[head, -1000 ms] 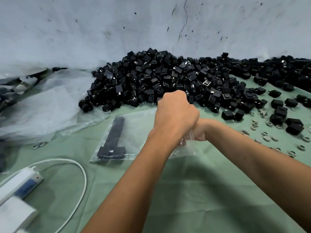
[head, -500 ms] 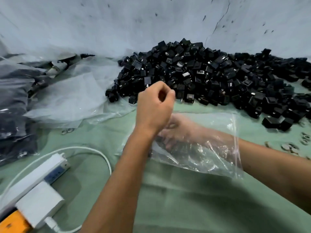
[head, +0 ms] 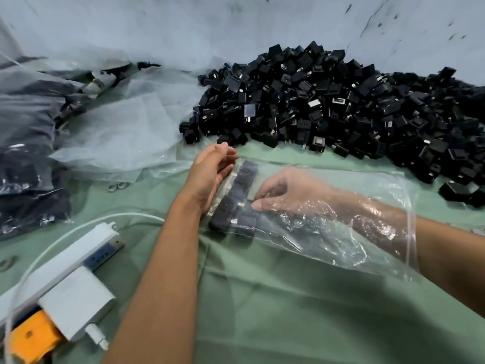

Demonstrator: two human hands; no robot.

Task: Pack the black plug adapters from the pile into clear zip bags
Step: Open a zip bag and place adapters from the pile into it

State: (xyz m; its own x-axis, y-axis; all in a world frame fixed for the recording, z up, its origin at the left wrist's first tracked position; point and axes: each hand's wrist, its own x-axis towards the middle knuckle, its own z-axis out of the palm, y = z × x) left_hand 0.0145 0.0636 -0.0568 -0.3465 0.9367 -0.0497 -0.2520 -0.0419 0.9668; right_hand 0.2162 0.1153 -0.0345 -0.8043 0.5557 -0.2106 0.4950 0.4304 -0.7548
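a clear zip bag [head: 354, 227] lies on the green cloth [head: 262, 298], with a row of black plug adapters [head: 236, 200] packed at its closed end. the right hand [head: 283, 191] is reached deep inside, its fingertips pressed on the adapters; the left hand [head: 212, 172] is held open and flat against the bag's end. the film is judged thin, slippery and limp, the adapters hard and light. the bag is best held near the zip rim.

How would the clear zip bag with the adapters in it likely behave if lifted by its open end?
The clear zip bag looks thin and wrinkled, so probably floppy. The adapters inside lie loose at the closed end, so it would likely sag there. Its glossy film may be slippery.
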